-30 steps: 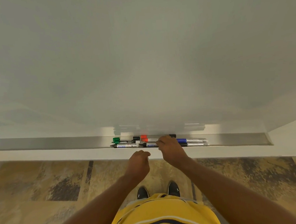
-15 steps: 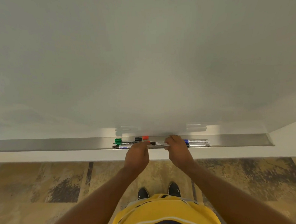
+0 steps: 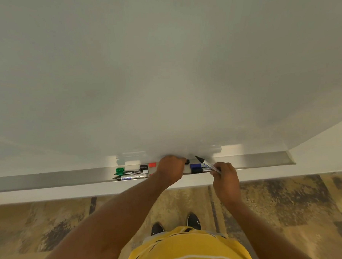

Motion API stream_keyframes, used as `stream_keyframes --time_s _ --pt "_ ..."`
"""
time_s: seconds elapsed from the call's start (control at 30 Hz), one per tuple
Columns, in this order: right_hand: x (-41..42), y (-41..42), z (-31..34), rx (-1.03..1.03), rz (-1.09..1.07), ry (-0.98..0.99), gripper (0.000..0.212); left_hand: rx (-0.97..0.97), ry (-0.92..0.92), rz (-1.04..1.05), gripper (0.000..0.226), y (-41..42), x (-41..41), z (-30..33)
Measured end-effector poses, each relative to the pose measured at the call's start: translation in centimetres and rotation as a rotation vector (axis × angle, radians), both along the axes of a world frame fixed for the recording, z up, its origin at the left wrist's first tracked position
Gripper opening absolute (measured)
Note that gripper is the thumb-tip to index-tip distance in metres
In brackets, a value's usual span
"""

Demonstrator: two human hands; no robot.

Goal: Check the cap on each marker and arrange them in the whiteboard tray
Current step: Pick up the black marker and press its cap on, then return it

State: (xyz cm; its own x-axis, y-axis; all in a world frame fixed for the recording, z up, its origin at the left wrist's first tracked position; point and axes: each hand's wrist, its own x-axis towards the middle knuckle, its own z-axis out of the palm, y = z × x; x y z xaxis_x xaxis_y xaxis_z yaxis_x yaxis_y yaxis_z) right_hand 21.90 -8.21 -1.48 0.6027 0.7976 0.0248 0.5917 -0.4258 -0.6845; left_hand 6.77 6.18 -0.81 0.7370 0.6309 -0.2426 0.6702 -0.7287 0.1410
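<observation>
"camlin" on black marker [image 3: 133, 172]

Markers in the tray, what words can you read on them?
"camlin" on the dark label of the green-capped marker lying in the metal whiteboard tray.
The small print beside it is too blurred to read.
The blue label on the uncapped silver marker in front of it is too blurred to read.
The blue label on the uncapped black-tipped marker in the right hand is too small to read.
</observation>
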Motion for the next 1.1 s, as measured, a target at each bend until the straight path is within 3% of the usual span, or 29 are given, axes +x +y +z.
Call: stream_keyframes --time_s 0.23,0.37,0.53,0.7,0.8,1.1 --pt "0.9 -1.1 0.2 -0.02 0.006 0.0 0.011 0.056 0.168 -0.114 0.017 -0.1 2.1 0.2" --pt "1.3 -1.4 0.6 -0.041 -0.014 0.022 0.011 0.042 0.148 -0.092 0.015 -0.3 2.5 0.0" --pt "1.2 -1.4 2.5 0.029 0.049 0.052 0.012 -0.142 -0.252 0.208 0.016 -1.7 1.1 1.2" --pt "0.3 -1.0 4.6 0.063 0.151 0.085 0.015 -0.731 -0.888 0.789 0.014 -3.7 -2.5 4.2" --pt "-0.3 -0.9 5.7 0.126 0.214 0.07 0.025 -1.011 -1.15 0.954 0.019 -4.1 -4.2 6.1" --pt "-1.5 0.5 8.1 0.188 0.389 -0.093 0.028 -1.103 -1.345 0.93 0.019 -4.7 -5.3 8.5"
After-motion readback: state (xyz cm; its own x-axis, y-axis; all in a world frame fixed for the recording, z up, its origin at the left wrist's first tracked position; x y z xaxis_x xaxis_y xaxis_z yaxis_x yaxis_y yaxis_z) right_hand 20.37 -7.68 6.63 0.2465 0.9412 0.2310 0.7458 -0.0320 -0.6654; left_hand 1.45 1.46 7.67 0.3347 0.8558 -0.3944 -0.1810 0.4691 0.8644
